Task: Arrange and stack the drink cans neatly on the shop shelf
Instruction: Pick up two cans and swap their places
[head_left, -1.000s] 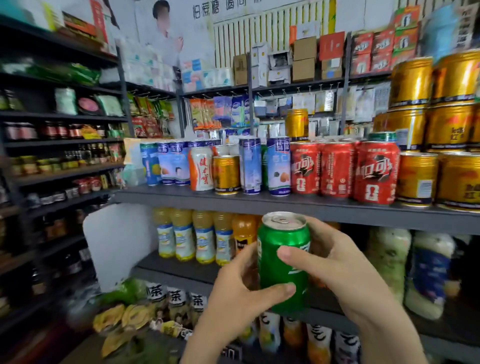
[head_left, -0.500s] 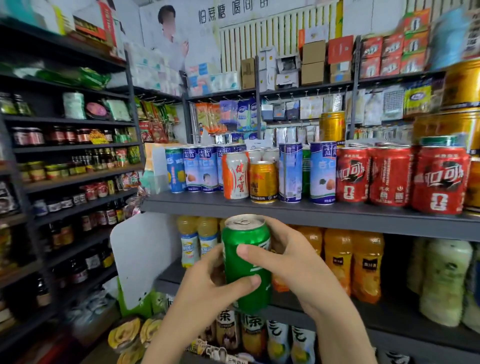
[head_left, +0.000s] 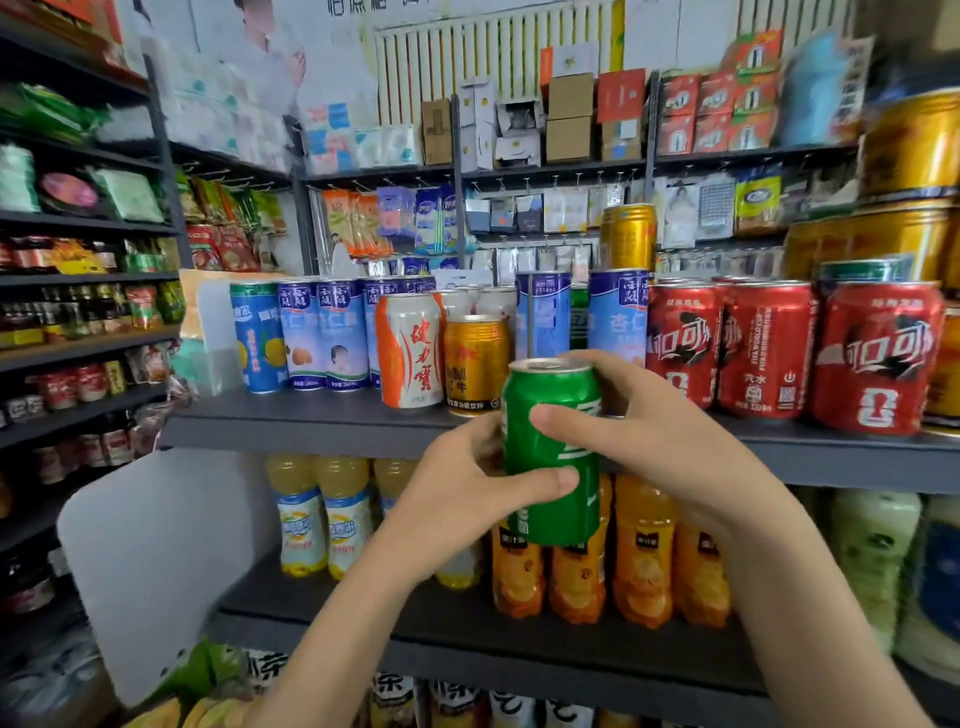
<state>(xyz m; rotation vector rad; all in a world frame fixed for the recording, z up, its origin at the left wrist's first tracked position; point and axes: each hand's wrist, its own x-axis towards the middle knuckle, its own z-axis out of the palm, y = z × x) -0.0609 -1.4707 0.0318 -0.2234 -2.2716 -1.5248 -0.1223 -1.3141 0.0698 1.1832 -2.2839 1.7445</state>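
I have both hands on the green aluminium drink can (head_left: 553, 452). It is upright in the air just in front of the lip of the grey metal shelf (head_left: 311, 421), with its top among the standing cans and its base below the shelf board. My left hand (head_left: 467, 493) wraps it from nine o'clock, thumb laid across the lower label. My right hand (head_left: 649, 431) curls round it from three o'clock, fingers over the top shoulder and thumb on the front.

At eleven o'clock from the can a short gold can (head_left: 475, 364) stands near the shelf front, touching a white-and-orange can (head_left: 410, 351) at its nine o'clock. Further toward ten runs a row of tall blue-and-purple cans (head_left: 322, 332). At twelve, two tall pale-blue cans (head_left: 618, 317) rise behind my fingers, and a slim gold can (head_left: 627, 236) shows above one of them. From one to three o'clock a packed block of red cola cans (head_left: 769, 348) fills the shelf front, with large gold tins (head_left: 909, 145) stacked beyond. At six o'clock, on the shelf below, stand orange juice bottles (head_left: 644, 551), and at seven, pale-yellow drink bottles (head_left: 322, 514).
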